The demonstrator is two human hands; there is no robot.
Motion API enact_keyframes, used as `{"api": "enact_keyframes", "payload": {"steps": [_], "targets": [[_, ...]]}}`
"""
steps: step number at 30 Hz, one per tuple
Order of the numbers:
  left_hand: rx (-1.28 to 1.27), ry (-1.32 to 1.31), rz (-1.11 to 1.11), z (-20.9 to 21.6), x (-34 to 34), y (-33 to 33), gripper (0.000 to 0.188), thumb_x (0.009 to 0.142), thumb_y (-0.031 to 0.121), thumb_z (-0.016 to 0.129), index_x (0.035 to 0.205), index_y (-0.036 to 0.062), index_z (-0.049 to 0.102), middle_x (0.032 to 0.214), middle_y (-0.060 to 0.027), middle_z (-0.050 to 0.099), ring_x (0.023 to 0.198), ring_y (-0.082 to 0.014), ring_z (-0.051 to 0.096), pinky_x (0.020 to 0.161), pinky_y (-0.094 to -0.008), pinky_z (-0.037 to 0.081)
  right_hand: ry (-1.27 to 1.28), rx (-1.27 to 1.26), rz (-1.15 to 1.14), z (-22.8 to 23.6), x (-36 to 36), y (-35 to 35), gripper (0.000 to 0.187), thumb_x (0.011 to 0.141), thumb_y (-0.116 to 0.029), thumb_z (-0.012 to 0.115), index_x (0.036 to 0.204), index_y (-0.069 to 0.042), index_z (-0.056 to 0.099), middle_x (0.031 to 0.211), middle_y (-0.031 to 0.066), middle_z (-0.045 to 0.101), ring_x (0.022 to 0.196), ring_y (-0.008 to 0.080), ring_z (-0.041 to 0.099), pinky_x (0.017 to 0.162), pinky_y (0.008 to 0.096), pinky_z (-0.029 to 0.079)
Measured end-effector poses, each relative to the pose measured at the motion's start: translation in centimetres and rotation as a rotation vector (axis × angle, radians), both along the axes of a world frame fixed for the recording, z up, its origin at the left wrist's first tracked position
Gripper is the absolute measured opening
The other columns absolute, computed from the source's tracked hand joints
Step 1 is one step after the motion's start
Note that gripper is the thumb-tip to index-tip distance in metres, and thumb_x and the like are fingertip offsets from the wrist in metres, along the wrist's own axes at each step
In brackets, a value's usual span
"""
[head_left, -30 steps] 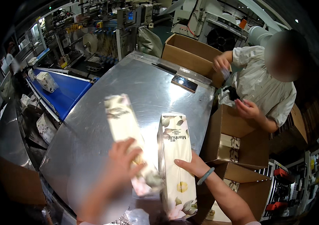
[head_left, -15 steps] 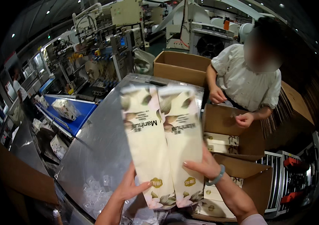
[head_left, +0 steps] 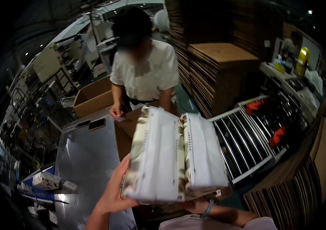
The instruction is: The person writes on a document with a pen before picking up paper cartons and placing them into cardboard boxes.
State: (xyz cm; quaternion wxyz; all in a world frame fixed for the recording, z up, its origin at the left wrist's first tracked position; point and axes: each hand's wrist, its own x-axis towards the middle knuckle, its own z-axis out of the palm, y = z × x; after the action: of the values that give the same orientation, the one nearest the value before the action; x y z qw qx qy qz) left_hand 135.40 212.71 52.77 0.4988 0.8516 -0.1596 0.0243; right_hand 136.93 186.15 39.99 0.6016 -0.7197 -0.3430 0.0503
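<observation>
Two soft tissue packs (head_left: 157, 157), cream with a floral print and white undersides turned up, are held side by side in front of me. My left hand (head_left: 115, 188) grips the near left corner, thumb along the lower edge and fingers against the side. Below the near end of the packs is my right hand (head_left: 196, 206), with a pale bangle on the wrist; its fingers are mostly hidden behind the packs. An open cardboard carton (head_left: 124, 134) lies behind and under the packs, largely covered by them.
Across from me stands a co-worker in a white top (head_left: 147, 73), one hand near the carton. A metal table (head_left: 82, 165) with a phone (head_left: 97, 124) is on the left. To the right are a roller conveyor (head_left: 243, 142) and stacked flat cardboard (head_left: 216, 73).
My view has swung right. The packs have moved from over the metal table toward the cartons and tipped, so their white sides face up. My right hand has gone lower beneath them.
</observation>
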Motion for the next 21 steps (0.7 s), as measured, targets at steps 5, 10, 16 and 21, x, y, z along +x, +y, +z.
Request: {"api": "enact_keyframes", "payload": {"steps": [5, 10, 16, 21], "targets": [[0.133, 0.171, -0.372, -0.8, 9.7, -2.8, 0.08, 0.069, 0.025, 0.073, 0.136, 0.0014, 0.036, 0.139, -0.0143, 0.038, 0.126, -0.0248, 0.039, 0.104, -0.0345, 0.029, 0.525, 0.034, -0.133, -2.6, -2.1, 0.7, 0.036, 0.087, -0.025, 0.059, 0.112, 0.001, 0.056, 0.106, 0.0123, 0.061, 0.096, 0.0229, 0.056, 0.086, 0.0334, 0.043], [0.317, 0.641, -0.407, -5.3, 17.1, -5.8, 0.062, 0.084, 0.037, 0.062, 0.135, 0.0079, 0.041, 0.122, -0.0077, 0.054, 0.106, -0.0141, 0.049, 0.091, -0.028, 0.039, 1.115, 0.196, -0.408, -5.6, -1.4, 3.2, 0.034, 0.083, -0.009, 0.062, 0.108, 0.01, 0.051, 0.106, 0.0158, 0.057, 0.095, 0.0208, 0.054, 0.085, 0.0322, 0.045], [0.595, -0.117, 0.061, -16.1, 15.2, -9.2, 0.036, 0.086, 0.023, 0.055, 0.12, 0.0121, 0.051, 0.101, -0.0157, 0.061, 0.082, -0.0355, 0.059, 0.069, -0.0431, 0.048, 1.407, 0.452, -0.193, -3.2, 2.0, 0.4, 0.056, 0.087, -0.009, 0.056, 0.134, 0.004, 0.028, 0.131, 0.0146, 0.04, 0.116, 0.0199, 0.045, 0.092, 0.0351, 0.044], [0.724, -0.333, 0.165, -21.4, 15.4, -13.2, 0.041, 0.089, 0.024, 0.049, 0.13, 0.0204, 0.044, 0.097, -0.0113, 0.057, 0.083, -0.0271, 0.056, 0.072, -0.0397, 0.044, 0.952, 0.26, -0.061, 2.2, 3.1, -3.7, 0.048, 0.086, 0.0, 0.053, 0.13, 0.005, 0.035, 0.132, 0.0153, 0.039, 0.12, 0.0214, 0.043, 0.098, 0.0327, 0.039]]}}
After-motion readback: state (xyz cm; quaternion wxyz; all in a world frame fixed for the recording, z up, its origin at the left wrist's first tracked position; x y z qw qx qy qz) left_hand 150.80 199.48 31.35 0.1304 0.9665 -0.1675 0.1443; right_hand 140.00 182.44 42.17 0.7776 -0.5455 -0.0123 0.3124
